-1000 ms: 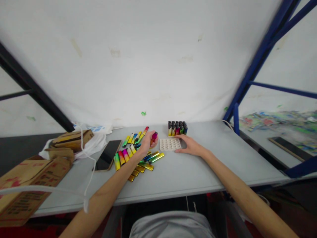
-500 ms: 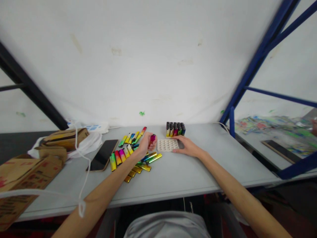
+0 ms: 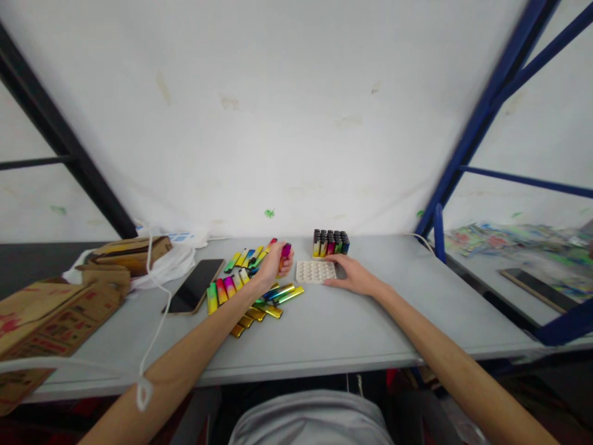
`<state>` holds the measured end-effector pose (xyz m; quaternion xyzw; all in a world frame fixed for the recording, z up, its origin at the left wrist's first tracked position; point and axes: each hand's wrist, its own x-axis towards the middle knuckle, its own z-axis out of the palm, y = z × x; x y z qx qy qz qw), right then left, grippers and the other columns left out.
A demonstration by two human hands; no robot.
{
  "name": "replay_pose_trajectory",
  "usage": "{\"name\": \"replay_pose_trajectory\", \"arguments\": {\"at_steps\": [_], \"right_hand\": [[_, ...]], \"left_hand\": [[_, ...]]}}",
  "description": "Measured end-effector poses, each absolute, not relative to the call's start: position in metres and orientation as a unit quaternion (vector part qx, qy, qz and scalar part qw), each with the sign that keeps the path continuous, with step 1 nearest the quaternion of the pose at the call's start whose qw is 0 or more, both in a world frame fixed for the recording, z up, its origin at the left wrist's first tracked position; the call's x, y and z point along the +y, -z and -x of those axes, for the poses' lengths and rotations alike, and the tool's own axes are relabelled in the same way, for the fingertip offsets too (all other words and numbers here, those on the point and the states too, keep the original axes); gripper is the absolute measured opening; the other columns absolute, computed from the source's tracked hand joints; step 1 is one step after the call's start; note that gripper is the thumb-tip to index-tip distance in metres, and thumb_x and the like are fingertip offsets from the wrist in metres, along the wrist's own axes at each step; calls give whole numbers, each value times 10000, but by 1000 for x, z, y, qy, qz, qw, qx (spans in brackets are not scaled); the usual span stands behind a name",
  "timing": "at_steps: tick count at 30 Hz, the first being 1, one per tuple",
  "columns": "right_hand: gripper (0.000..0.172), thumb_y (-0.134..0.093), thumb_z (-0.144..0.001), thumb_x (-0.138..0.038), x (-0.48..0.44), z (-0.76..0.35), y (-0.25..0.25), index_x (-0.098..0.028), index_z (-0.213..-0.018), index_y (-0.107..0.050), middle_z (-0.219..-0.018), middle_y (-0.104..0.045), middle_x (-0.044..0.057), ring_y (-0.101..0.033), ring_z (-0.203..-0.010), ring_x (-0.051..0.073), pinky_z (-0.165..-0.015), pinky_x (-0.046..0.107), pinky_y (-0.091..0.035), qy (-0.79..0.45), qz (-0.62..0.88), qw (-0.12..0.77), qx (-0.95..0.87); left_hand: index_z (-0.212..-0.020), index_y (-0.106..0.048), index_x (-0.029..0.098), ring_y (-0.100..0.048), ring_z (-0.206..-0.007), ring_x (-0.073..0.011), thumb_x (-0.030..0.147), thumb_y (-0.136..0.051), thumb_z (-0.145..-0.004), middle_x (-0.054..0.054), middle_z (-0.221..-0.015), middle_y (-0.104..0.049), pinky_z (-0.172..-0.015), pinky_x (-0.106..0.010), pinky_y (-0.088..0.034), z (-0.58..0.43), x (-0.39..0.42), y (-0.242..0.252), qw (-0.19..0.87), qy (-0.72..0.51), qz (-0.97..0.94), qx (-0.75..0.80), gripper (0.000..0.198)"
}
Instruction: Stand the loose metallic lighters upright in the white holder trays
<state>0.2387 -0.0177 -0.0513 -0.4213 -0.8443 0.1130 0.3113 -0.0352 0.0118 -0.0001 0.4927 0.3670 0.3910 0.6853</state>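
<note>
My left hand (image 3: 273,266) is closed around a magenta-and-yellow lighter (image 3: 286,252), which points up from the fist. Just right of it lies a white tray with rows of round holes (image 3: 315,272), flat on the table. My right hand (image 3: 352,274) grips the tray's right end between thumb and fingers. Behind the tray stands a block of upright lighters (image 3: 330,244) with black tops, packed in rows. Loose lighters in many colours (image 3: 230,286) lie around and under my left wrist, some hidden by the forearm.
A dark phone (image 3: 197,285) lies left of the loose lighters. Cardboard boxes (image 3: 60,315) and a white plastic bag (image 3: 169,269) are at the far left, with a white cord hanging in front. A blue metal frame (image 3: 467,154) rises at the right.
My left hand has turned slightly, and the lighter in it now shows more of its length. My right hand stays at the tray. The view has shifted a little.
</note>
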Motion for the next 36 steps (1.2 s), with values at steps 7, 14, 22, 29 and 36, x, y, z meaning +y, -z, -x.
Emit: {"name": "replay_pose_trajectory", "arguments": {"at_steps": [7, 14, 22, 29, 36], "right_hand": [[650, -818, -840, -466, -19, -234, 50, -163, -1361, -572, -1333, -664, 173, -652, -1173, 319, -1029, 494, -520, -109, 414, 309, -849], [704, -812, -829, -522, -16, -233, 56, -179, -1390, -560, -1348, -657, 168, -636, -1213, 334, -1057, 514, -505, -96, 399, 313, -856], [729, -820, -823, -527, -17, -232, 54, -185, -1406, -547, -1361, -652, 160, -632, -1232, 335, -1063, 519, -505, -100, 405, 307, -855], [706, -806, -838, -525, -15, -234, 54, -193, -1405, -550, -1360, -653, 152, -631, -1230, 330, -1057, 512, -507, -102, 403, 302, -858], [699, -804, -840, -521, -12, -236, 55, -191, -1404, -556, -1347, -658, 156, -639, -1202, 325, -1044, 510, -509, -98, 397, 297, -863]], "left_hand": [[-921, -494, 216, -475, -483, -89, 475, -677, -853, 40, -742, -571, -462, -235, -443, 27, 10, 7, 637, -473, -536, 287, 325], [-1060, -590, 213, -660, -768, -128, 515, -745, -829, 31, -828, -623, -793, -330, -599, 27, 25, 18, 530, -535, -587, 296, 411], [-1085, -630, 171, -737, -790, -218, 499, -796, -769, -61, -841, -762, -794, -381, -613, 35, 38, 26, 449, -459, -694, 327, 485], [-1082, -625, 190, -762, -891, -244, 444, -722, -835, -61, -904, -758, -870, -415, -612, 43, 38, 23, 346, -432, -762, 336, 367], [-1110, -590, 203, -764, -919, -243, 449, -674, -883, -72, -953, -763, -877, -404, -607, 47, 39, 19, 316, -444, -766, 341, 345]]}}
